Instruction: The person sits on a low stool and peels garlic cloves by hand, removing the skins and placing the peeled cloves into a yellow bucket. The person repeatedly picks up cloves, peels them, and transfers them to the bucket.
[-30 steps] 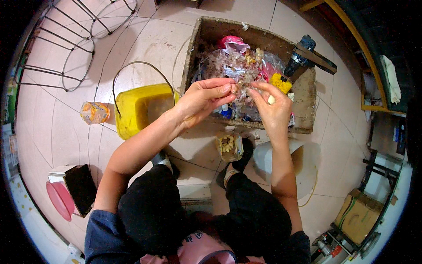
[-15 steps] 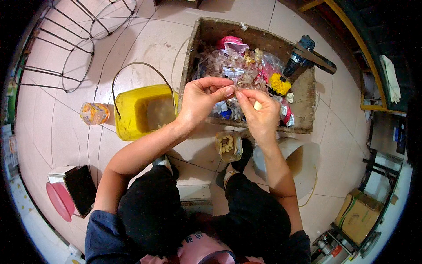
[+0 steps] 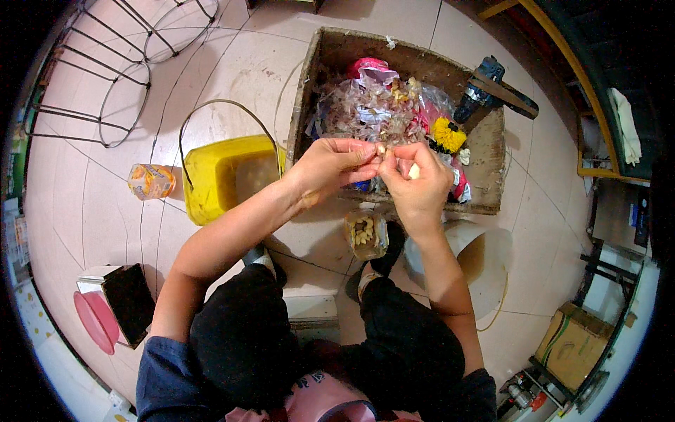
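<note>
My left hand point(image 3: 330, 167) and my right hand point(image 3: 420, 184) meet fingertip to fingertip above the near side of a worn wooden box point(image 3: 486, 200). Both pinch a small garlic clove point(image 3: 381, 149) with brownish skin on it. A pale peeled garlic clove point(image 3: 414, 171) is tucked in the curled fingers of my right hand. Below the hands, papery garlic skins point(image 3: 351, 123) and crumpled wrappers fill much of the box. Between my feet stands a clear plastic tub point(image 3: 366, 235) with several pale cloves in it.
Left of the box stands a yellow bucket point(image 3: 200, 186) holding murky liquid, beside an orange-and-white cup point(image 3: 151, 181). A dark tool point(image 3: 485, 91) lies across the box's right edge, near a yellow brush point(image 3: 448, 135). A whitish translucent bucket point(image 3: 492, 274) lies by my right forearm.
My left hand has turned and dropped slightly, its fingers now lower against the right fingertips. The clove between the fingertips now shows more plainly. The right hand has shifted only a little.
</note>
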### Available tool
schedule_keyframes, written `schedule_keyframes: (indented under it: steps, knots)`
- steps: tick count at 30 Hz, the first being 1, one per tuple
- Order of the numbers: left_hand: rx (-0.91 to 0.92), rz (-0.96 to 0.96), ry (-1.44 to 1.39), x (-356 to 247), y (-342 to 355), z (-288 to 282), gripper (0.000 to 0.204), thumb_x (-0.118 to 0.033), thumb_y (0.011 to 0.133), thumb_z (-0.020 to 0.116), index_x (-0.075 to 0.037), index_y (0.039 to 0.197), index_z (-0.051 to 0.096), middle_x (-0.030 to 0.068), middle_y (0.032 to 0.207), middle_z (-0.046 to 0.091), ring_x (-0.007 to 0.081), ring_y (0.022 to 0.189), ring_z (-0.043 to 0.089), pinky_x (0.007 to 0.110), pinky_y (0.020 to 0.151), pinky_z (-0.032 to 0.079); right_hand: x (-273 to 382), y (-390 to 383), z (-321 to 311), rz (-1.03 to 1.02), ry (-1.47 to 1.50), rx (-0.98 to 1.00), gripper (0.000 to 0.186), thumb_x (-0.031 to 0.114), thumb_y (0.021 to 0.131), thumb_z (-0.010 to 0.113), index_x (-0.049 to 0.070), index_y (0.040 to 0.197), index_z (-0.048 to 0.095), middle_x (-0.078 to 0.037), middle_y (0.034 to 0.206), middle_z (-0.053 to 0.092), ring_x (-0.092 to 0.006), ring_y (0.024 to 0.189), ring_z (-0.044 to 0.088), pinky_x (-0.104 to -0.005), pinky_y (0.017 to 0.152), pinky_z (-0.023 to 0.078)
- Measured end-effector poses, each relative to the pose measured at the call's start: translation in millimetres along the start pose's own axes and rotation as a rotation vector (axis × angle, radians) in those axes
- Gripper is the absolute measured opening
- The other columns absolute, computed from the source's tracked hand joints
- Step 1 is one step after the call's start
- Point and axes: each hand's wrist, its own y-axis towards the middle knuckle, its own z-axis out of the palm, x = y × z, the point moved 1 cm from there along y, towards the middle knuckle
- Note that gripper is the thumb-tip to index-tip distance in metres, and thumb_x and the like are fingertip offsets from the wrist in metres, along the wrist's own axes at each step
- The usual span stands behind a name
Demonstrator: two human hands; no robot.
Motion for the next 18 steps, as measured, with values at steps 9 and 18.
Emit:
schedule_keyframes:
  steps: [9,18]
  knots:
    - [-0.007,0.064,0.118,-8,-8,3,0.029,-0.016,0.085,0.067,0.003,0.107,0.063,0.0090,0.099,0.067,0.0138,0.085,0.064,0.025,0.078,0.052,8,0,-1,-0.032,0.034,0.067,0.017,0.012,0.072,0.073,0.006,0.076,0.058,-0.010,0.069,0.061,-0.0280,0.062,0.062,-0.0373,0.057,0.049]
    - [0.188,0.096,-0.028,-16,-8,0,0.025,-0.005,0.085,0.064,0.003,0.109,0.059,0.0140,0.106,0.064,0.0205,0.095,0.064,0.030,0.088,0.053,-27,19,-17,0.281,-0.043,0.118,0.017,0.013,0.074,0.074,0.004,0.087,0.067,-0.009,0.070,0.064,-0.0178,0.061,0.061,-0.0303,0.057,0.046]
